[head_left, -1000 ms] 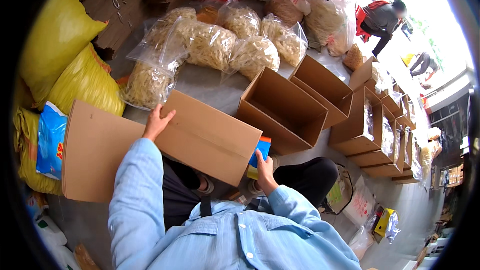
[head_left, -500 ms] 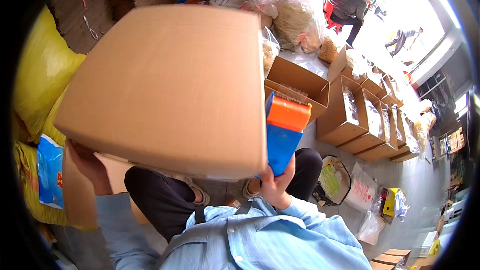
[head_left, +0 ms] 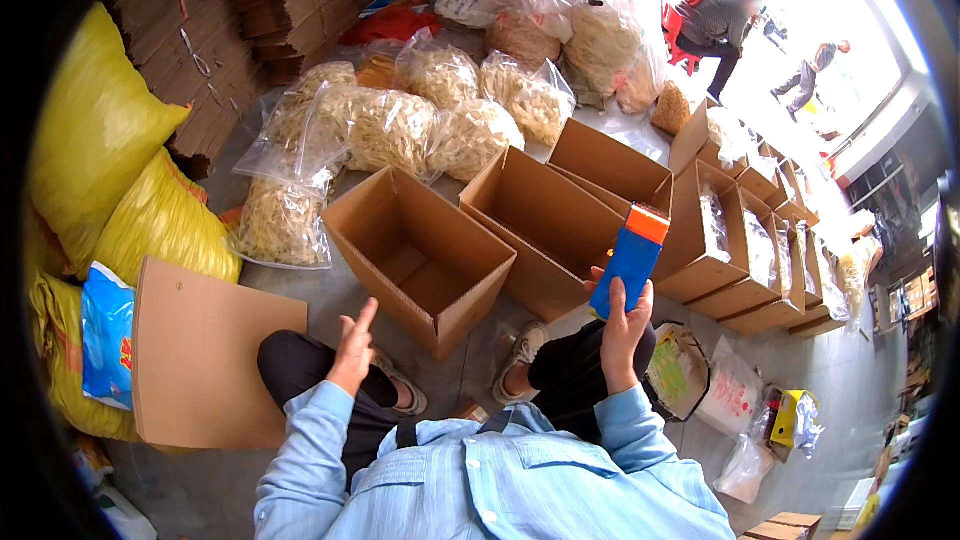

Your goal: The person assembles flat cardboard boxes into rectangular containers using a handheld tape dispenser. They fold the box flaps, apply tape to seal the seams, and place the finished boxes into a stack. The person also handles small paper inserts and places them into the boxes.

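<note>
- Tape dispenser (head_left: 632, 262) (prob, going by shape): up in R hand (head_left: 625, 328), clear of grey floor (head_left: 447, 385), blue body low, orange end tilted up & away.
- R hand: wrapped round lower blue body, thumb across near face, some fingertips visible past L edge; no gap seen.
- Handling (est.): lightish, stiff plastic shell, smooth, maybe a bit slippery, not fragile. Best hold: blue body; keep fingers off orange end (prob cutter side).
- L hand (head_left: 352, 350): nothing held, fingers extended & thumb apart, just beside open box (head_left: 475, 305); can't tell re: contact w/ cardboard.
- As for open box: on floor ahead of feet, just L of second box (head_left: 530, 202). Prob light for its bulk, stiff walls, bendy rim. Best hold: two opposite walls nr corners.
</note>
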Demonstrator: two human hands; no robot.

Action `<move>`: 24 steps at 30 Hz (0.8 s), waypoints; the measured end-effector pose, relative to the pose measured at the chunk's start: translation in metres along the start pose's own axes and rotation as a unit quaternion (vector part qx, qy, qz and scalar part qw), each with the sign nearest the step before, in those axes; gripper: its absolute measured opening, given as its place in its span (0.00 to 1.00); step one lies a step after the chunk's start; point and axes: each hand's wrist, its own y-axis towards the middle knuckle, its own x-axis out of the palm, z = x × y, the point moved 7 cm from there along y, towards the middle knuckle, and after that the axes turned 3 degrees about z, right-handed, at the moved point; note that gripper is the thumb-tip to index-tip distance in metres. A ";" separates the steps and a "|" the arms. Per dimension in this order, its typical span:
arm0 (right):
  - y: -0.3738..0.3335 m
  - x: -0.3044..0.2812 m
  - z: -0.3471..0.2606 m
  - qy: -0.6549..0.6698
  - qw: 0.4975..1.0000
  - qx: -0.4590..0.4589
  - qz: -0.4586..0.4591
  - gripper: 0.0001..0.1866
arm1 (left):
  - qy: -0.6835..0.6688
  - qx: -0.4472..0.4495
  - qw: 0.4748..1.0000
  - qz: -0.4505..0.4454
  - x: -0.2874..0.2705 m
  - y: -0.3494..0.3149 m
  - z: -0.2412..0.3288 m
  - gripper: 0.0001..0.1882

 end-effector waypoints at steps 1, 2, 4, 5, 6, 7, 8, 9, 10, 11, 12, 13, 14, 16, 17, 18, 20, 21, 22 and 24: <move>0.004 -0.004 0.000 -0.002 1.000 -0.006 -0.001 0.12 | 0.015 -0.009 1.000 0.010 0.012 0.001 -0.002 0.69; 0.010 -0.011 -0.001 -0.006 1.000 -0.012 -0.002 0.12 | 0.029 -0.019 0.999 0.019 0.022 0.004 -0.002 0.68; 0.021 -0.023 -0.005 -0.025 0.999 -0.033 0.008 0.12 | 0.037 0.009 0.999 0.001 0.034 0.019 0.013 0.67; 0.027 -0.031 -0.008 -0.044 0.998 -0.043 0.020 0.12 | 0.039 0.024 0.999 -0.010 0.041 0.030 0.019 0.67; 0.032 -0.036 -0.011 -0.063 0.996 -0.053 0.032 0.12 | 0.068 0.062 0.992 0.085 0.032 0.049 0.025 0.57; 0.037 -0.041 -0.013 -0.068 0.993 -0.076 0.052 0.12 | 0.038 0.072 0.996 0.039 0.032 0.076 0.025 0.50; 0.039 -0.049 -0.009 -0.067 0.993 -0.074 0.069 0.12 | 0.010 0.079 0.997 -0.011 0.040 0.085 0.033 0.43; 0.042 -0.057 -0.003 -0.066 0.992 -0.071 0.085 0.12 | 0.029 0.100 0.994 -0.030 0.047 0.090 0.035 0.30; 0.044 -0.065 0.003 -0.064 0.990 -0.069 0.102 0.12 | 0.142 0.087 0.986 0.022 0.043 0.096 0.033 0.21; 0.043 -0.070 0.012 -0.059 0.989 -0.062 0.123 0.12 | 0.227 0.066 0.970 0.053 0.036 0.116 0.022 0.18; 0.042 -0.075 0.021 -0.068 0.986 -0.062 0.140 0.12 | 0.308 0.047 0.947 0.080 0.040 0.122 0.020 0.15; 0.043 -0.082 0.027 -0.047 0.986 -0.047 0.156 0.13 | 0.286 0.051 0.956 0.047 0.049 0.121 0.012 0.14; 0.042 -0.087 0.030 -0.027 0.983 -0.029 0.177 0.13 | 0.269 0.051 0.962 0.012 0.071 0.091 0.018 0.14; 0.046 -0.080 0.032 -0.013 0.979 -0.053 0.198 0.13 | 0.295 0.010 0.955 -0.014 0.062 0.081 0.005 0.11; 0.048 -0.081 0.033 -0.011 0.975 -0.068 0.209 0.13 | 0.251 -0.005 0.968 -0.029 0.076 0.065 0.008 0.10; 0.050 -0.081 0.037 -0.010 0.976 -0.056 0.210 0.13 | 0.201 -0.019 0.978 -0.041 0.095 0.046 0.009 0.10; 0.058 -0.079 0.048 0.001 0.978 -0.034 0.205 0.13 | 0.170 -0.008 0.985 -0.041 0.122 0.048 0.009 0.09; 0.060 -0.076 0.048 0.009 0.978 -0.031 0.204 0.13 | 0.149 0.011 0.988 -0.042 0.138 0.050 0.012 0.09; 0.062 -0.072 0.046 0.010 0.979 -0.031 0.201 0.13 | 0.129 0.025 0.990 -0.045 0.157 0.050 0.016 0.08; 0.062 -0.069 0.042 0.008 0.979 -0.035 0.199 0.13 | 0.172 0.029 0.982 -0.075 0.192 0.055 0.021 0.13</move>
